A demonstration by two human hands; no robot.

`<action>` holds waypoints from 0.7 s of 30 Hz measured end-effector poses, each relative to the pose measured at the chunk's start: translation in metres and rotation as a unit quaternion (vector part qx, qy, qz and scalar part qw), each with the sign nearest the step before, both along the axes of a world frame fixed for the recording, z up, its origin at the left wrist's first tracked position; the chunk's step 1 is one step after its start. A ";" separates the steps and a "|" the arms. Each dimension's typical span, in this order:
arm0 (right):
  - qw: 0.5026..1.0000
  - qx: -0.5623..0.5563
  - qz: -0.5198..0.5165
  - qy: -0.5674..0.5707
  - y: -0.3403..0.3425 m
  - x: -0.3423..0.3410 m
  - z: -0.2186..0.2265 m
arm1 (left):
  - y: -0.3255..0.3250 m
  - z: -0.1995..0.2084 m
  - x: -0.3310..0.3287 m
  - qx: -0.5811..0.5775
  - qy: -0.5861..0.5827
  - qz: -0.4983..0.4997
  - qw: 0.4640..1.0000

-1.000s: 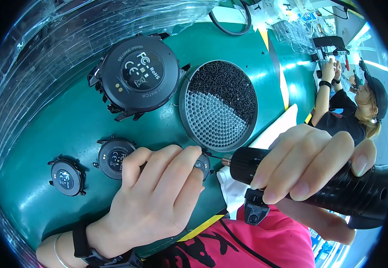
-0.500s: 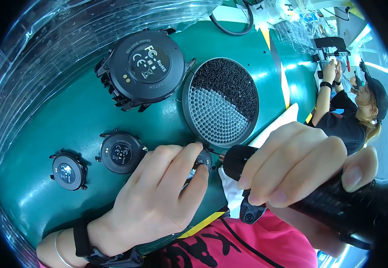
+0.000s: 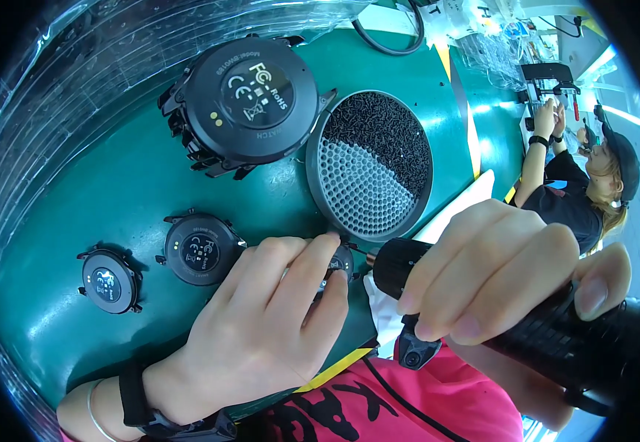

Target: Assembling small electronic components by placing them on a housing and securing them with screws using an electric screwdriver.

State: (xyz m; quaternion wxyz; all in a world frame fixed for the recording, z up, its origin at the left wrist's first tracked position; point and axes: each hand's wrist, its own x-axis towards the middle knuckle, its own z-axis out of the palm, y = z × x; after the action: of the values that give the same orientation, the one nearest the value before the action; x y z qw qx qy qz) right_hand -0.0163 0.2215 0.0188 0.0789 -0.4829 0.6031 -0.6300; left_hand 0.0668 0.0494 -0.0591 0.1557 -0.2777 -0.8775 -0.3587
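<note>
My left hand [image 3: 261,317] lies over a round black smartwatch case [image 3: 343,259], its thumb and fingers gripping the sides and covering much of it. My right hand [image 3: 489,272] is wrapped round a black electric screwdriver [image 3: 390,267]. Its thin bit points left and reaches the right edge of the held case; I cannot tell whether it touches. Back side up, two more black watch cases, a nearer-centre one [image 3: 200,249] and a far-left one [image 3: 109,281], lie left of my left hand. Beyond the hands stands a round grey tray [image 3: 318,188], partly covered with small black screws [image 3: 379,125].
A stack of black watch cases [image 3: 257,99] rises at the back left on the green mat [image 3: 124,195]. Clear plastic packaging [image 3: 113,59] borders the left side. Beside my right fingers is a small black camera [image 3: 415,348]. Another person [image 3: 581,177] works at the far right.
The view has shifted slightly, so the stack and tray appear a little further right. Both hands keep their grips, and the screwdriver bit stays by the held case.
</note>
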 end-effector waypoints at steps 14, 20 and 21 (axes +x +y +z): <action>0.959 -0.268 -0.092 -0.010 0.008 -0.020 -0.020 | -0.004 0.009 0.000 -0.009 -0.075 -0.018 0.997; 0.969 -0.217 -0.116 -0.006 0.014 -0.020 -0.022 | -0.001 0.013 -0.001 -0.006 -0.088 -0.018 0.996; 0.973 -0.200 -0.112 -0.004 0.016 -0.020 -0.022 | -0.001 0.012 0.000 -0.012 -0.091 -0.016 0.996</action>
State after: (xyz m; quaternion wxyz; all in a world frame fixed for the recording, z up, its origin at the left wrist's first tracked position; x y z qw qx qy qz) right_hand -0.0363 0.2372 -0.0036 -0.0877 -0.4161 0.5147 -0.7445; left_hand 0.0667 0.0484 -0.0471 0.0662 -0.2602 -0.8875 -0.3745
